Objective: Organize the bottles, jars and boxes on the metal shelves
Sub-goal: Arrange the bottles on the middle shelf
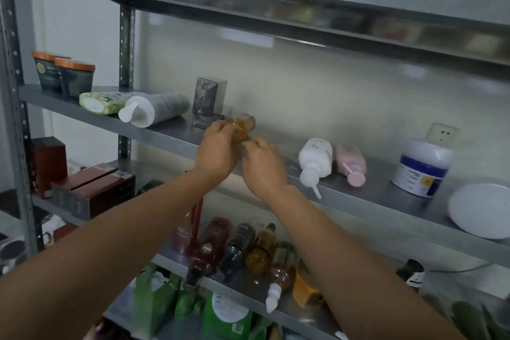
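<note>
- We log the left hand (214,150) at frame centre, fingers curled round a small amber bottle (242,125), held tilted just above the middle shelf (176,136), beside the upright dark box (205,96)
- The right hand (263,164) sits just below and right of it, fingers bent toward the bottle's lower end; the view is blurred, so we cannot tell whether it grips or only touches
- Done, by our reading: two copper-lidded jars (66,74) upright side by side at left of frame; white tub (422,167) upright at right
- Left on this shelf: green pouch (102,102) and grey bottle (157,109) lie on their sides left of centre; white pump bottle (316,160) and pink bottle (352,164) lie flat right of centre, the white one's nozzle past the shelf edge
- On the lower shelf (171,258), bottom centre: a row of dark and amber bottles (248,248) lying down; brown boxes (93,187) at lower left, some flat
- Judgement: early stage; most items are not yet stood up or grouped
</note>
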